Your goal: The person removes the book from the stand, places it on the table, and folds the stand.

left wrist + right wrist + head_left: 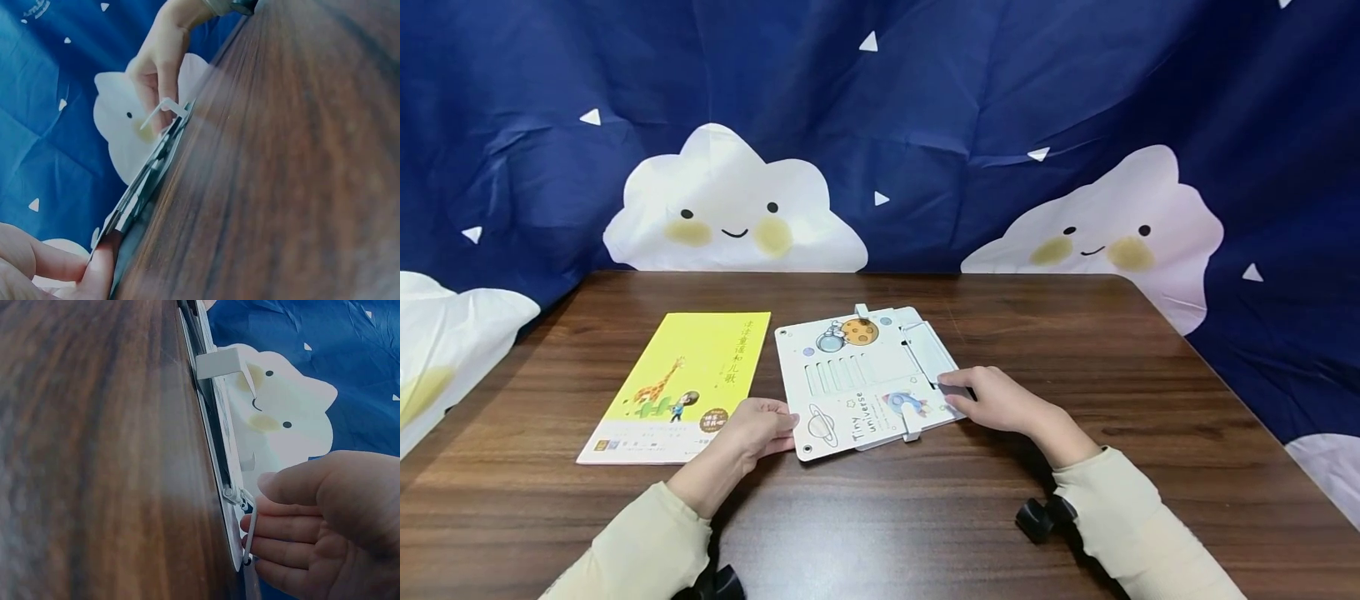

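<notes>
A white book stand [835, 375] printed with planets, a rocket and "Tiny universe" lies nearly flat on the table. My left hand [760, 433] pinches its left edge between thumb and fingers, and the left wrist view shows that edge slightly raised. My right hand [1000, 400] is at the stand's right side. There, in the right wrist view, bent fingers [287, 540] touch or nearly touch a white wire loop [251, 531], with the thumb apart from them. White page clips [912, 423] stick out from the front and back edges.
Left of the stand lies a yellow book [700, 358] with a giraffe and a child on its cover. Both rest on a dark brown wooden table [880, 525]. Behind it hangs a blue cloth [925, 108] with smiling clouds.
</notes>
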The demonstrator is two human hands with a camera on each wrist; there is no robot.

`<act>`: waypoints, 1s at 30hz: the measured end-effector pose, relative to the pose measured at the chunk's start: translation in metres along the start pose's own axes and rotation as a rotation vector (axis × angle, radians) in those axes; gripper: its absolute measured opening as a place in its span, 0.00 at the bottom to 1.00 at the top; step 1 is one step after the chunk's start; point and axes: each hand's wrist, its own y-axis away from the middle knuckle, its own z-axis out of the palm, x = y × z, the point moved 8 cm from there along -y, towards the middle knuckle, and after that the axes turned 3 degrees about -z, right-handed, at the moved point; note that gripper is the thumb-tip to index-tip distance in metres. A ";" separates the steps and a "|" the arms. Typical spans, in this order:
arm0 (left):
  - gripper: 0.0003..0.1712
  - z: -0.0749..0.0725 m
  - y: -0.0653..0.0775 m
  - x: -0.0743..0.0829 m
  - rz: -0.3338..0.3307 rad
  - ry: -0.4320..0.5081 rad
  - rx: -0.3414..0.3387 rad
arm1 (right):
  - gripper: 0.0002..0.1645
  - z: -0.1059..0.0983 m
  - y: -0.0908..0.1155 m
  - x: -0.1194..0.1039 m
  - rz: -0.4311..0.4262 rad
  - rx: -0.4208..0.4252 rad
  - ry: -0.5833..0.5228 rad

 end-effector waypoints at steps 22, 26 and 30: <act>0.05 -0.005 -0.020 0.013 -0.003 -0.068 -0.006 | 0.17 -0.002 0.002 -0.009 -0.020 -0.020 0.018; 0.05 -0.006 -0.025 0.014 0.001 -0.063 -0.006 | 0.17 -0.002 0.002 -0.012 -0.038 -0.029 0.010; 0.03 -0.007 -0.027 0.015 0.012 -0.060 -0.004 | 0.17 -0.002 0.003 -0.016 -0.054 -0.038 0.004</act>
